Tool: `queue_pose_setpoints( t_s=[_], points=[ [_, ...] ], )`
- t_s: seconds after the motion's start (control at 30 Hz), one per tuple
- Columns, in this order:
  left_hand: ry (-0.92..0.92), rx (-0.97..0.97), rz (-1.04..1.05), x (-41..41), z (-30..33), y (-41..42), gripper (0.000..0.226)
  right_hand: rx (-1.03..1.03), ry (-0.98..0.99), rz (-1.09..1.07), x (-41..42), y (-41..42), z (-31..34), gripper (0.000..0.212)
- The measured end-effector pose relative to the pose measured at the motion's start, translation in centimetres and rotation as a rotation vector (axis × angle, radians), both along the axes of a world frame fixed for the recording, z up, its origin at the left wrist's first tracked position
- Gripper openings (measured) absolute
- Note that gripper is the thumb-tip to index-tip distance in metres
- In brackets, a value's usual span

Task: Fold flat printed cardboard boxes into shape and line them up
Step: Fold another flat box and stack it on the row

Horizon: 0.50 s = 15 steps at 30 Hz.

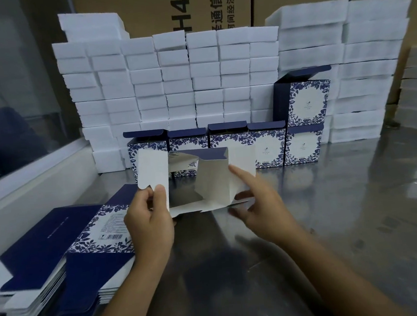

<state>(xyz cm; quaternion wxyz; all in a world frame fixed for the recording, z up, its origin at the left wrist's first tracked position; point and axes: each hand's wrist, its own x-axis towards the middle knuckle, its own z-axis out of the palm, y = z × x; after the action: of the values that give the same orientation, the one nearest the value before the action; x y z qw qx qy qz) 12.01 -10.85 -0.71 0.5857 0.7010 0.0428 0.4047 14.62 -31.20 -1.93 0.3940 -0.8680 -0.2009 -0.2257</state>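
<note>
Half-formed box (204, 181) held above the metal table (334, 222), centre of view. Open end faces the camera, so its tube axis runs roughly 6 to 12 o'clock; white unprinted inside shows, navy outside visible at the far wall. One long rounded flap (153, 172) stands upright on the box's 9 o'clock side; a second white flap at 3 o'clock.

Left hand (150, 223): thumb and fingers pinch the lower edge of the upright flap, wrist entering from 6 o'clock. Right hand (259, 203): index finger extended, lying against the inner right wall, thumb under the bottom edge; the box wall is pinched between them.

Stack of flat boxes (59, 254) lies at 8 o'clock, navy with blue floral print, thin card, edges stepped. Folded boxes (269, 147) stand in a row at 12 o'clock, one more stacked on the right end. Behind them, white foam blocks (170, 80) in columns, matte; brown cartons (214, 3) at the back.
</note>
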Motion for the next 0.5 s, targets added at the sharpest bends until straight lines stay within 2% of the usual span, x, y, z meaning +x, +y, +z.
queue_pose_setpoints(
  t_s=[0.07, 0.17, 0.2, 0.27, 0.4, 0.5],
  points=[
    [-0.008, 0.021, -0.015, 0.1, -0.1, -0.2, 0.027, 0.049, 0.005, 0.016, -0.1, 0.4, -0.1, 0.066],
    [-0.033, 0.044, -0.042, 0.0, -0.3, -0.5, 0.028, 0.234, -0.045, -0.002, -0.1, 0.7, 0.4, 0.009],
    [-0.044, 0.069, -0.049, -0.1, -0.3, -0.6, 0.028, 0.262, -0.081, -0.040, -0.1, 0.6, 0.5, 0.010],
    [-0.075, 0.149, -0.057, -0.4, -0.3, -1.0, 0.027, 0.283, -0.143, -0.133, -0.1, 0.5, 0.6, 0.026],
    [-0.068, 0.412, -0.096, -0.4, -0.8, -1.1, 0.028, 0.395, -0.184, -0.204, -0.1, 0.5, 0.8, 0.009],
    [-0.006, 0.562, -0.060, -0.2, -1.4, -1.0, 0.039, 0.413, -0.215, -0.243, -0.1, 0.5, 0.9, 0.024]
  ],
)
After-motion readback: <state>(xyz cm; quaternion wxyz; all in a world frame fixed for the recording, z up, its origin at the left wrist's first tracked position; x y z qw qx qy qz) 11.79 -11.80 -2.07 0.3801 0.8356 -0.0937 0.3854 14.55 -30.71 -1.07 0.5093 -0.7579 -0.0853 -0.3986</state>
